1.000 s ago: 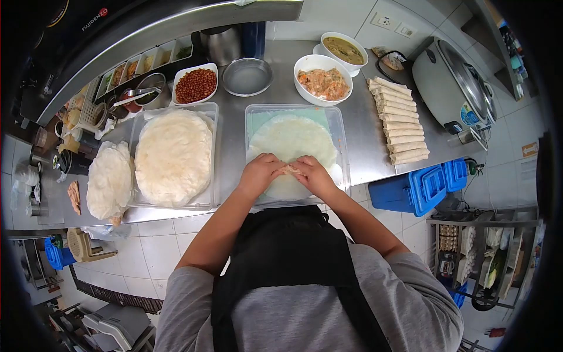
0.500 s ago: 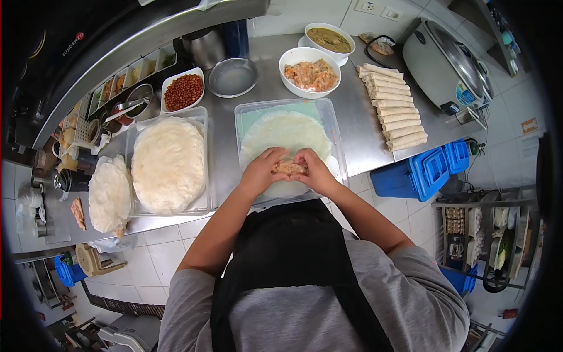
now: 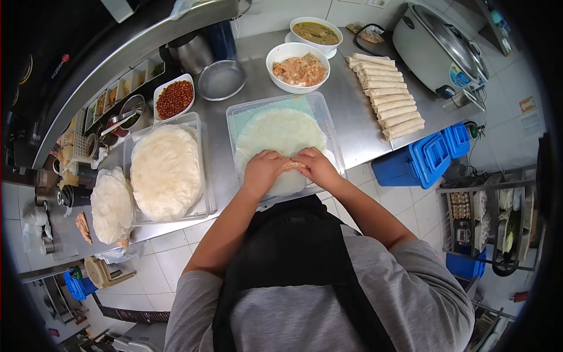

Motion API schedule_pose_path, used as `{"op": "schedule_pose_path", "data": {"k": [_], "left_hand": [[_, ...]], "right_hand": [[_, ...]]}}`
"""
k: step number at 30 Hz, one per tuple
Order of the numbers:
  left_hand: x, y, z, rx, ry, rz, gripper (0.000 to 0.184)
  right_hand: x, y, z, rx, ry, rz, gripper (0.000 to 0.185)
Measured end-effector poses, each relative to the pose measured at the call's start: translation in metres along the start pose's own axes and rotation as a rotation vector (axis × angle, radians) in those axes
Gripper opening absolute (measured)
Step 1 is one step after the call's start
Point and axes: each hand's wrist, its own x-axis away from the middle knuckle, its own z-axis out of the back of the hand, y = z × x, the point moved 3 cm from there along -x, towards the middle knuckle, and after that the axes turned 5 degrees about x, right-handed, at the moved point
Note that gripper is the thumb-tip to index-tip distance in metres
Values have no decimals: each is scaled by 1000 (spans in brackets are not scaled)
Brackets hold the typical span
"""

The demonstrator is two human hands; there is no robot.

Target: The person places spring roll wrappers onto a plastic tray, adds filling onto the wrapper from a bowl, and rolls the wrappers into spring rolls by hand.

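Note:
My left hand and my right hand meet over a round, pale spring roll wrapper. Between them the fingers of both are closed on a lump of meat filling, which shows only as a narrow strip. The wrapper lies on a green sheet in a clear plastic tray at the counter's front edge. A white bowl of orange-flecked filling stands just beyond the tray. Finished rolls lie in a row to the right.
On the left, a stack of wrappers sits in another clear tray, beside a smaller wrapper pile. Behind are a dish of red-brown beans, a metal pan and a bowl of soup. A large cooker stands back right.
My fingers have closed further over the filling, so less of it shows. The hands are flatter and lower on the wrapper. The whole view has shifted slightly.

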Motion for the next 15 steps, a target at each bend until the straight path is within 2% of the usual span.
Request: {"op": "schedule_pose_path", "data": {"k": [5,7,8,10,11,13,15], "left_hand": [[-6,15,0,-96,9,14,36],[-6,11,-10,-126,-16,10,37],[-5,9,-14,-126,-21,7,37],[-6,17,-11,-127,-31,-3,38],[-6,22,-7,-149,45,-27,37],[-8,28,-4,-170,115,-56,37],[-9,30,-8,-107,97,-106,37]], "right_hand": [[5,-2,15,72,109,-53,40],[9,9,9,-14,-104,-141,40],[12,12,10,-13,-99,-146,40],[14,12,16,-16,-52,-104,42],[17,12,18,-17,-47,-110,42],[18,3,37,-64,144,-143,36],[20,6,33,-115,119,-98,36]]}}
